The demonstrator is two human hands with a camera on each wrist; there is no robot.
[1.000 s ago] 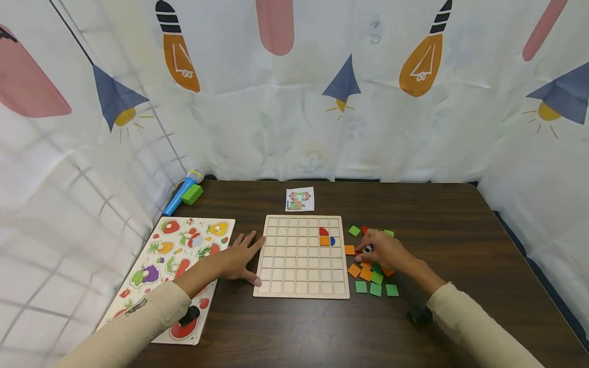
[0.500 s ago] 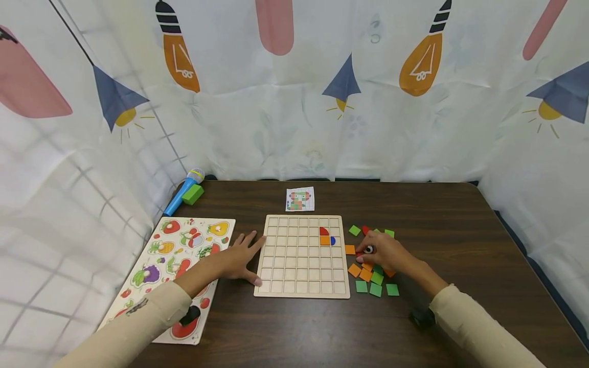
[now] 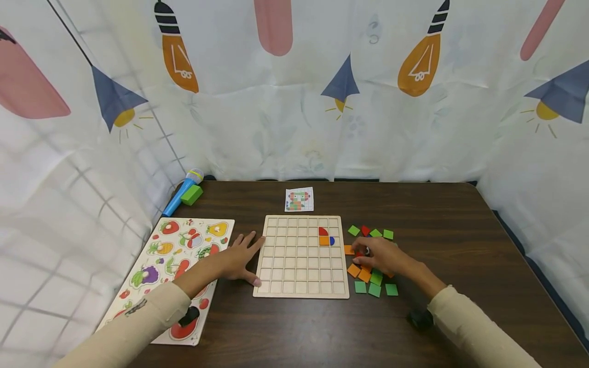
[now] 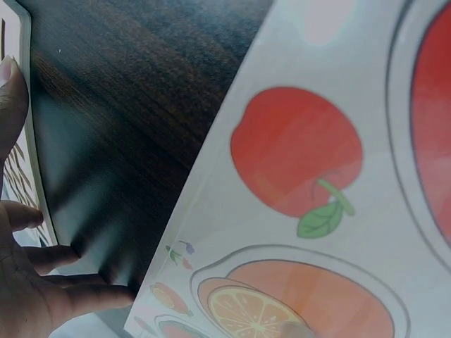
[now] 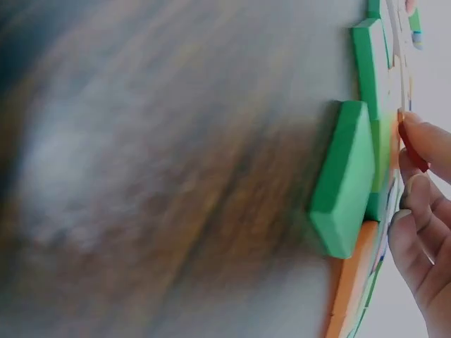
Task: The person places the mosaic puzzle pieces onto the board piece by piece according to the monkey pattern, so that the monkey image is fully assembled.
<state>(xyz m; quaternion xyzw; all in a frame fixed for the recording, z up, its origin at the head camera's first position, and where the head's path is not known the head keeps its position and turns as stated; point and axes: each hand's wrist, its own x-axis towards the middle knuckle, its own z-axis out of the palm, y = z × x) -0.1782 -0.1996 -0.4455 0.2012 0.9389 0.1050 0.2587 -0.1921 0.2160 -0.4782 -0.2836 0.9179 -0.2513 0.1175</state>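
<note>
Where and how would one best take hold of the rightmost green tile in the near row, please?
I'd pinch the green tile by its left and right edges, coming from above, since it lies flat and apart from its row.

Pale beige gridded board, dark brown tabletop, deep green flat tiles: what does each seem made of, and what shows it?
Gridded board: probably matt wood, from its even, light timber colour.
Brown tabletop: wood or wood-look laminate, slightly glossy; streaked grain and a sheen.
Green tiles: painted wood or plastic, smooth; evenly coloured faces leave it open.
</note>
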